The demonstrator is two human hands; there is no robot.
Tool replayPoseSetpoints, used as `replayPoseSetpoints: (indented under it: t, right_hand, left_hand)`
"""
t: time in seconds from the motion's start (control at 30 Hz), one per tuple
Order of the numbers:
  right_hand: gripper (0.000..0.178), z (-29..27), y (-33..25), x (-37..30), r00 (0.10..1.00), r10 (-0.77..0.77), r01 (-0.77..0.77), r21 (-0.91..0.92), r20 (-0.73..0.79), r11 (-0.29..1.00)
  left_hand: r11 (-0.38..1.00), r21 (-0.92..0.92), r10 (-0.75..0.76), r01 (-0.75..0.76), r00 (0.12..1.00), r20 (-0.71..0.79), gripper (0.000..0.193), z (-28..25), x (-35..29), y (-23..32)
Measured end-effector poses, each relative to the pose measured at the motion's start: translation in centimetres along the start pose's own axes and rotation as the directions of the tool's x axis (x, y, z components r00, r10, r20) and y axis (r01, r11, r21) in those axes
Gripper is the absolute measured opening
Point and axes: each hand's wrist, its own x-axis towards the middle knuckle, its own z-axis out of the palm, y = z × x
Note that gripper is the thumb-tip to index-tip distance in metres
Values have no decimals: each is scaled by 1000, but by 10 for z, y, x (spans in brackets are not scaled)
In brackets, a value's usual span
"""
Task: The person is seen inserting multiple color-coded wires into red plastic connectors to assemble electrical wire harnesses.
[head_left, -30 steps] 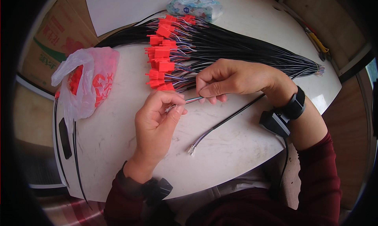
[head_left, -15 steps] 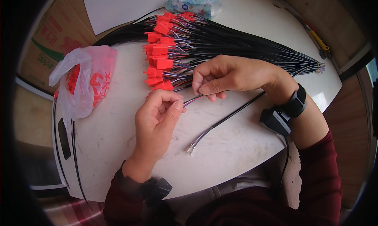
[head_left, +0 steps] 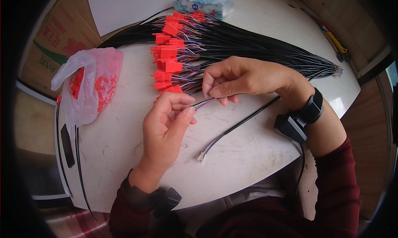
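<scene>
Two hands [head_left: 163, 126] pinch thin wires [head_left: 203, 103] well inside the tabletop's near edge [head_left: 248, 184].

Head-worn fisheye view from above the near edge of the counter [head_left: 240, 167], facing down at close range.

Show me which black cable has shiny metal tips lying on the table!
The black cable slanting out below the right hand: its silvery tips lie bare on the table, while the piled cables behind have red plugs at their left.
</scene>
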Motion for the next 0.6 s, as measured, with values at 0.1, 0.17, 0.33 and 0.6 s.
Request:
replayPoseSetpoints:
  t: [0.1, 0.17, 0.33, 0.6]
  right_hand:
    - [15, 0, 0, -1, 1000, 0, 0, -2, -7, 1000]
    - [15, 0, 0, -1, 1000, 0, 0, 1, -8, 1000]
    - [15, 0, 1, 0, 1000, -7, 7, 0, -8, 1000]
    - [14, 0, -1, -1, 1000, -14, 14, 5, 10, 1000]
  left_hand:
    - [1000, -10, 20, -20, 1000, 1, 16, -1, 0, -2]
    - [1000, -4, 30, -30, 999, 12, 16, -1, 0, -2]
    - [998, 32, 48, -48, 999, 5, 19, -1, -1, -1]
    - [999, 13, 47, -47, 998, 51, 28, -1, -1, 2]
